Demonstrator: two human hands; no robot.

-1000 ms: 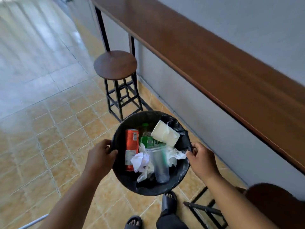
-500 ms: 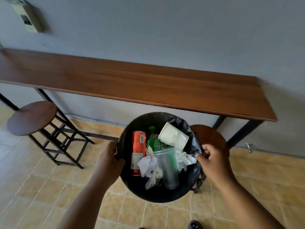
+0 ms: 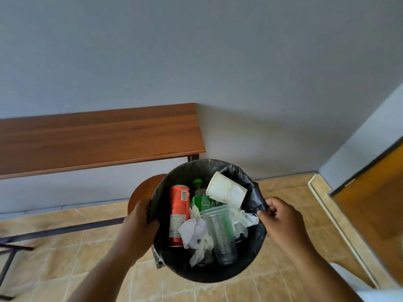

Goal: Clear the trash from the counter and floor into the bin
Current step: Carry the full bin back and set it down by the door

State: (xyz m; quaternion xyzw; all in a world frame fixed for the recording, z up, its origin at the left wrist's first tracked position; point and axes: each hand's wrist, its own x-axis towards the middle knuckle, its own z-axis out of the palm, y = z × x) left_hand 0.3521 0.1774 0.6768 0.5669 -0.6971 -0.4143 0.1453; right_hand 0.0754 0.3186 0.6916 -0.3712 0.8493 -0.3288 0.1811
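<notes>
Both hands clamped the bin (image 3: pixel 174 264) rim — left hand (image 3: pixel 139 223) wrapped, right hand (image 3: pixel 281 216) pinching the liner (image 3: pixel 250 186). Best kept level so the paper cup (image 3: pixel 225 190) stayed in.

Tan tiled floor (image 3: pixel 283 288) carries a stool (image 3: pixel 141 192) beside the wooden counter (image 3: pixel 98 138).

Your one head-worn camera looks forward and steeply down, close over the bin (image 3: pixel 209 271) held at your front, facing the wall (image 3: pixel 196 51) past the counter's (image 3: pixel 98 136) right end.
</notes>
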